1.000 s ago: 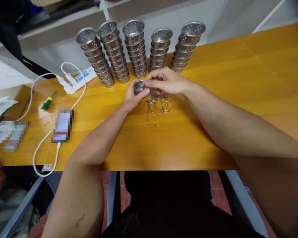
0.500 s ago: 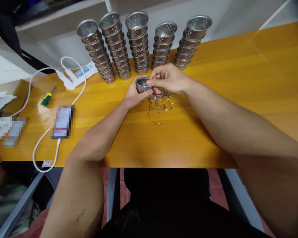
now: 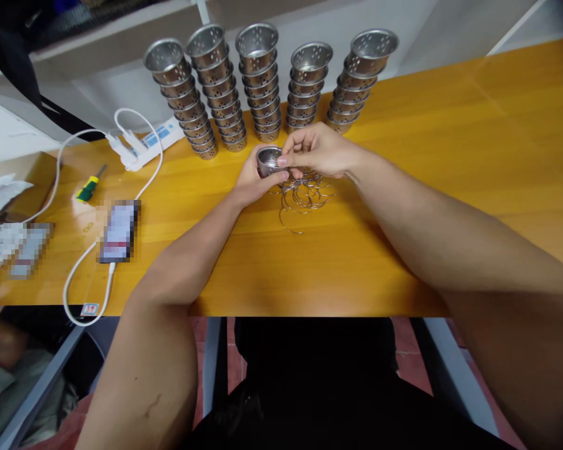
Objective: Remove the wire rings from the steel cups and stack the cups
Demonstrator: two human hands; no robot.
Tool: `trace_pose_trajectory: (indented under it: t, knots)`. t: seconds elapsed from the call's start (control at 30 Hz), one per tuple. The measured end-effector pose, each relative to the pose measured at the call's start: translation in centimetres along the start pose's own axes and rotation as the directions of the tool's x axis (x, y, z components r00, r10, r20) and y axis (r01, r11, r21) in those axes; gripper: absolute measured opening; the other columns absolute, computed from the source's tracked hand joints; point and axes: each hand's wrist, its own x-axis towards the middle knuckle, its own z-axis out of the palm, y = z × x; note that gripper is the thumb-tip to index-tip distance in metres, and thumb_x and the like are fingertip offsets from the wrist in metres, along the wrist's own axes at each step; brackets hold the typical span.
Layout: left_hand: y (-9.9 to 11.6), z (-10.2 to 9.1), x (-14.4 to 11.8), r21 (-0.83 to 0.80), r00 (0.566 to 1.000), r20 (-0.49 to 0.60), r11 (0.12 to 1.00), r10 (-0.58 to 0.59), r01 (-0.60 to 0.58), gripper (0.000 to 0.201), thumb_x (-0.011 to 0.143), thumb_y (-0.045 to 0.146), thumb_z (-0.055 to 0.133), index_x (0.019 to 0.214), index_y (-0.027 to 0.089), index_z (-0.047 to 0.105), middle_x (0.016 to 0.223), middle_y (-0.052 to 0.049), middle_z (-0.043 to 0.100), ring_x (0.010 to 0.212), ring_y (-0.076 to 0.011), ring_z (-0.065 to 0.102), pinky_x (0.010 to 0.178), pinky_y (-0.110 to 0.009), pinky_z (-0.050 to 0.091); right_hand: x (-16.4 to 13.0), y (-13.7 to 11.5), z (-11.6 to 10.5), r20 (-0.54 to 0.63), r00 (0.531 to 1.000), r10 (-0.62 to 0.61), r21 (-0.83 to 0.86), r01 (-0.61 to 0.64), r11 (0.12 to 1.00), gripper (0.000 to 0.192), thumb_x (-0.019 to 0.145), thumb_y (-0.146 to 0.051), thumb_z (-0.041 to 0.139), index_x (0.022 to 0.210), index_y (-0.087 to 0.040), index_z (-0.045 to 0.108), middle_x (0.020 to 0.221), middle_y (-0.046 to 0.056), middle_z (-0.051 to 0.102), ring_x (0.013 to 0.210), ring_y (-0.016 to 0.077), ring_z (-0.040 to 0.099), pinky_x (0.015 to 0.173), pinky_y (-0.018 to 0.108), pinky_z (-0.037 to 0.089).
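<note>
My left hand is wrapped around a small perforated metal cup, its opening tilted up toward me. At the cup's right rim, my right hand has thumb and forefinger pinched together. Whatever lies between those fingertips is too small to make out. Under and in front of the right hand lies a tangled heap of thin curved metal wires, partly covered by the fingers. Behind both hands stand several stacks of similar perforated metal cups, nested one in another.
On the left of the wooden table are a white power strip, a green-yellow screwdriver and a phone on a white cable. A second phone lies near plastic bags. Another person's arm shows at lower left.
My right fingertips have shifted very slightly at the cup's rim. The other person's arm at lower left has come further into view. Both my hands otherwise keep their places.
</note>
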Motion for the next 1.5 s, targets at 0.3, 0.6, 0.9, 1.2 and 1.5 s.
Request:
trace_pose_trajectory:
  t: [0.3, 0.6, 0.9, 1.2, 1.5]
  knots:
    - [-1.8, -0.3, 0.1, 0.036, 0.998, -0.034, 0.998, 0.062, -0.060, 0.101, 0.093, 0.094, 0.106, 0.162, 0.033, 0.065, 0.149, -0.007, 0.080, 0.142, -0.0332, 0.083, 0.138, -0.060, 0.065, 0.2, 0.2, -0.1, -0.021, 0.997, -0.075, -0.048, 0.073, 0.996, 0.083, 0.072, -0.097, 0.124, 0.103, -0.030, 0.084, 0.084, 0.003, 0.080, 0.073, 0.0233, 0.070, 0.064, 0.039, 0.063]
    - [-4.4, -0.7, 0.5, 0.050, 0.983, -0.107, 0.988, 0.151, -0.147, 0.100, 0.100, 0.088, 0.105, 0.172, 0.037, 0.057, 0.161, -0.009, 0.077, 0.156, -0.0340, 0.080, 0.145, -0.058, 0.062, -0.3, -0.3, -0.6, -0.135, 0.948, -0.289, -0.437, 0.205, 0.876, 0.080, 0.093, -0.107, 0.103, 0.118, -0.033, 0.093, 0.128, 0.016, 0.088, 0.131, 0.0463, 0.083, 0.107, 0.064, 0.080]
    - [-4.6, -1.0, 0.6, 0.082, 0.962, -0.055, 0.962, 0.266, -0.261, 0.103, 0.105, 0.091, 0.098, 0.180, 0.039, 0.049, 0.166, -0.009, 0.074, 0.161, -0.0353, 0.077, 0.150, -0.063, 0.056, -0.5, 1.3, 0.0, 0.026, 0.960, -0.279, -0.557, 0.246, 0.793, 0.061, 0.113, -0.090, 0.093, 0.132, -0.033, 0.101, 0.153, 0.016, 0.084, 0.149, 0.0494, 0.080, 0.138, 0.077, 0.067]
    - [-3.7, -0.4, 0.2, 0.092, 0.983, -0.024, 0.979, 0.184, -0.181, 0.112, 0.105, 0.097, 0.092, 0.185, 0.039, 0.039, 0.172, -0.014, 0.068, 0.155, -0.0360, 0.079, 0.141, -0.065, 0.064, -0.7, 0.2, 0.1, -0.002, 0.966, -0.259, -0.571, 0.212, 0.793, 0.076, 0.103, -0.080, 0.109, 0.163, -0.039, 0.090, 0.164, 0.014, 0.083, 0.160, 0.0521, 0.074, 0.142, 0.079, 0.064]
    - [-2.7, 0.1, -0.5, 0.061, 0.985, 0.117, 0.989, 0.128, -0.136, 0.130, 0.100, 0.089, 0.102, 0.195, 0.049, 0.023, 0.187, -0.015, 0.058, 0.166, -0.0377, 0.074, 0.131, -0.060, 0.071, -3.5, -6.7, -5.0, -0.049, 0.998, 0.046, -0.772, -0.067, 0.632, 0.072, 0.093, -0.031, 0.125, 0.157, -0.024, 0.092, 0.160, 0.015, 0.084, 0.134, 0.0401, 0.083, 0.130, 0.063, 0.069]
